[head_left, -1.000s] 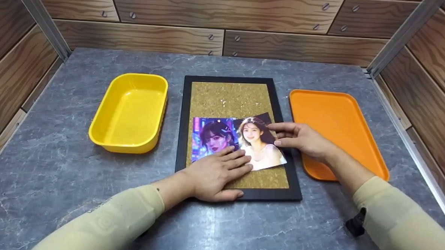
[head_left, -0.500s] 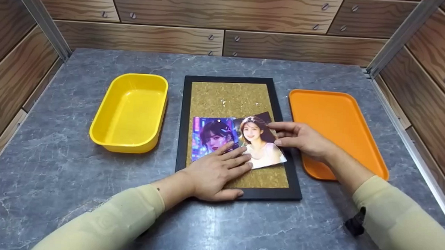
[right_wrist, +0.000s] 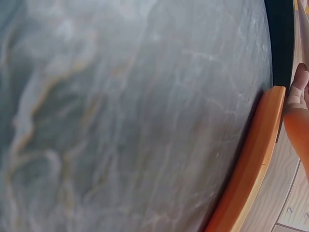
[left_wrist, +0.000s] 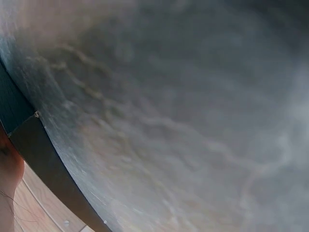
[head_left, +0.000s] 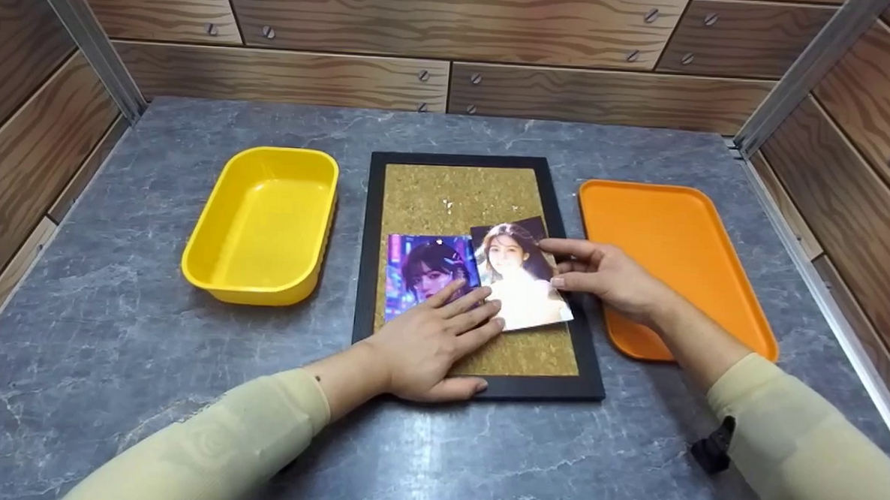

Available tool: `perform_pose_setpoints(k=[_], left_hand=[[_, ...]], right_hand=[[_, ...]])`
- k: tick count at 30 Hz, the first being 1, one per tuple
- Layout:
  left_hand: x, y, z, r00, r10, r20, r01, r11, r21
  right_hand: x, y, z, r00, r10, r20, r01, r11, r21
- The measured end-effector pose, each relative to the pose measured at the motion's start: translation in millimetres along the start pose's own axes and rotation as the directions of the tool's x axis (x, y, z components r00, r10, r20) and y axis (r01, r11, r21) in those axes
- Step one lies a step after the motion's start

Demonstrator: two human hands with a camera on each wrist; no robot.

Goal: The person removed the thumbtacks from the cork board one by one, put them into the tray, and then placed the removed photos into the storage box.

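Observation:
A framed cork board (head_left: 417, 192) with a black rim lies in the middle of the table. On its left half is a purple and blue picture card (head_left: 422, 268), partly covered by my left hand (head_left: 429, 347). That hand lies flat, fingers spread over the card's lower part, fingertips touching the second card's lower left edge. This second one, a portrait photo (head_left: 515, 272), sits tilted beside the first, its upper right corner over the frame's rim. My right hand (head_left: 605, 276) pinches its right edge between thumb and fingers. Glare whitens its lower half.
To the left stands a yellow tub (head_left: 265, 235). An orange tray (head_left: 678, 245) lies right of the board, under my right forearm. Wood-patterned walls (head_left: 335, 12) rise behind the grey marbled table (head_left: 147, 357) and at its sides.
The portrait photo has shifted slightly up and to the right at its left and top edges, pulling a little apart from the purple card. Both hands stay nearly in place.

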State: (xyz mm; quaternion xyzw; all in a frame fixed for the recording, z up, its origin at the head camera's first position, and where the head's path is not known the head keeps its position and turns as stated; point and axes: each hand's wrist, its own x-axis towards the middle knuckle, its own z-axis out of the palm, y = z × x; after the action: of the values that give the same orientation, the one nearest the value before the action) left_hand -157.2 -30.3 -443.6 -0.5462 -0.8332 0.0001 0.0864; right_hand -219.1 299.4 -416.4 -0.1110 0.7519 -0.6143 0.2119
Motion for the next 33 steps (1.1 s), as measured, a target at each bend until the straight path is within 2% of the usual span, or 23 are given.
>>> perform_pose_setpoints(k=[13,24,33], left_hand=[[1.4,1.5,0.2,1.0,0.005,-0.022,-0.005,1.0,0.031],[-2.2,1.2,-2.9,0.998,0.019,-0.062,-0.017,0.999,0.037],[-5.4,2.9,-4.9,0.996,0.046,-0.074,-0.04,0.996,0.075]], right_hand=[[-4.6,-5,-2,0.996,-0.031,-0.08,0.035,0.998,0.056],[-9.5,-10,-5,0.993,-0.064,-0.102,0.069,0.996,0.049],[-10.2,-13,-2,0.989,-0.062,-0.135,0.073,0.994,0.08]])
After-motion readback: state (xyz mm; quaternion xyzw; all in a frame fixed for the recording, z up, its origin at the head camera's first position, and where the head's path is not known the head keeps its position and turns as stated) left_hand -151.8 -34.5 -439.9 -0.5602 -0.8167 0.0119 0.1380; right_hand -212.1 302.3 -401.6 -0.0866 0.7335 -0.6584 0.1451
